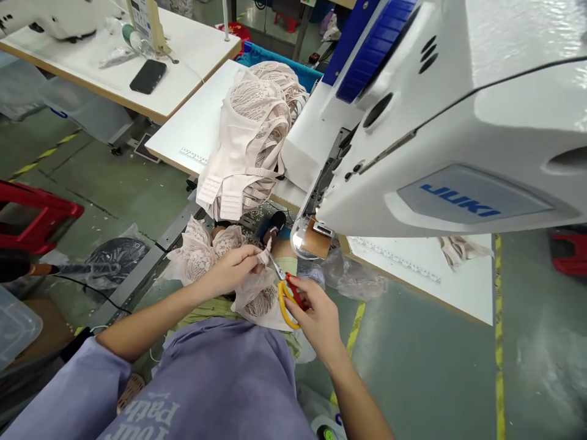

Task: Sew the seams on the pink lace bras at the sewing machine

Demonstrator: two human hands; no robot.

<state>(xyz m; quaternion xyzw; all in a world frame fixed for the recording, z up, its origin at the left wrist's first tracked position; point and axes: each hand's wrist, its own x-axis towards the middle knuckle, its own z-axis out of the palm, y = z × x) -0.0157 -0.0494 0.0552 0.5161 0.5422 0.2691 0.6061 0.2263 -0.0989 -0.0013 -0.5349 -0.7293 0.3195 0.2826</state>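
Observation:
My left hand (239, 266) pinches the edge of a pale beige lace bra (198, 253) that lies across my lap. Its lace cups hang on both sides of that hand. In my right hand (316, 308) is a pair of scissors (283, 287) with one yellow and one red handle loop. Their blades point up and left, and the tips are right beside the fabric at my left fingers. Whether the blades touch the cloth I cannot tell. A pile of similar beige bras (257, 128) rests on the white table beyond my hands.
A white JUKI sewing machine (435, 140) overhangs the right side, its head close to my right hand. More beige fabric (461, 250) lies on the table's right part. A phone (148, 76) is on the neighbouring table. A red stool (39, 217) stands at left.

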